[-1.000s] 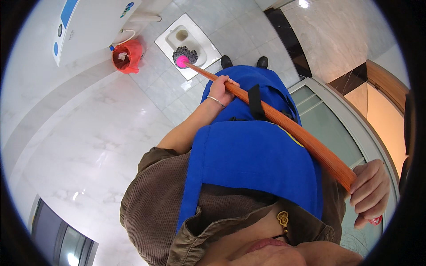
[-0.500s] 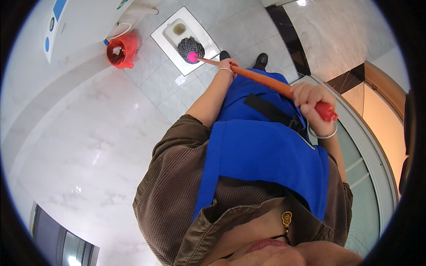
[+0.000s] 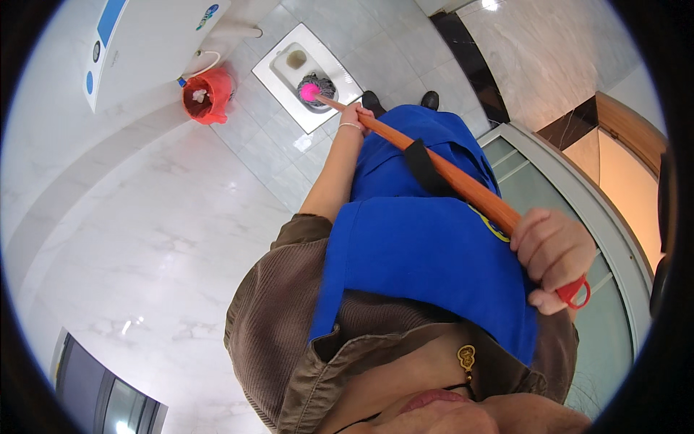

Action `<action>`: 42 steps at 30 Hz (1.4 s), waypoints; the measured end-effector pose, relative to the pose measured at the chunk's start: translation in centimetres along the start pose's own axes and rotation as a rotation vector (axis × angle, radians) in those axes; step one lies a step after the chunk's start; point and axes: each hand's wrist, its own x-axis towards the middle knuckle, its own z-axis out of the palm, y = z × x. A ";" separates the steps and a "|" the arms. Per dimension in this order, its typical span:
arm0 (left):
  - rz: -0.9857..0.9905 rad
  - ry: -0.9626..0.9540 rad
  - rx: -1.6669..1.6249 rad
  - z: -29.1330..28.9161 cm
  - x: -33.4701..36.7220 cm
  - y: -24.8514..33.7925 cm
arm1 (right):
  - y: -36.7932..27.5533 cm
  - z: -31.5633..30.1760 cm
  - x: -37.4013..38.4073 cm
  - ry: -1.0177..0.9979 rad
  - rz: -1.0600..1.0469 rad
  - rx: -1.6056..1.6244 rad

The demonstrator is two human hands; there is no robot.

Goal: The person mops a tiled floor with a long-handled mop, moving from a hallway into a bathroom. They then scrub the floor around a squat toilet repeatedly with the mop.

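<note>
A mop with a long orange-brown handle slants across my blue apron. My right hand is wrapped round its upper end, with a red hanging loop sticking out below the fingers. Farther down the handle, my left hand is closed around it, close to the mop head. A bright pink socket joins the handle to grey mop strands. The strands lie in the basin of a white squat toilet, at the end nearer me. Brownish water or a drain hole shows at the basin's far end.
A red-lined waste bin with crumpled paper stands left of the toilet, below a white wall-mounted unit with a hose. My dark shoes are right of the toilet. A glass-panelled door is close on my right.
My right hand has drawn the handle's upper end back toward me and rightward. The mop strands look more gathered and lower in the basin. My left hand still grips the lower handle.
</note>
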 end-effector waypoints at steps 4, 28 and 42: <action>-0.036 0.004 -0.139 -0.2 -4.5 -1.1 | -3.2 0.0 -2.2 0.051 -0.054 0.063; 0.068 -0.117 0.067 5.2 -14.1 -9.4 | -10.8 -6.9 -10.5 0.032 -0.318 0.101; 0.008 -0.126 -0.012 5.0 -14.1 -9.3 | -10.9 -6.9 -8.8 0.042 -0.314 0.112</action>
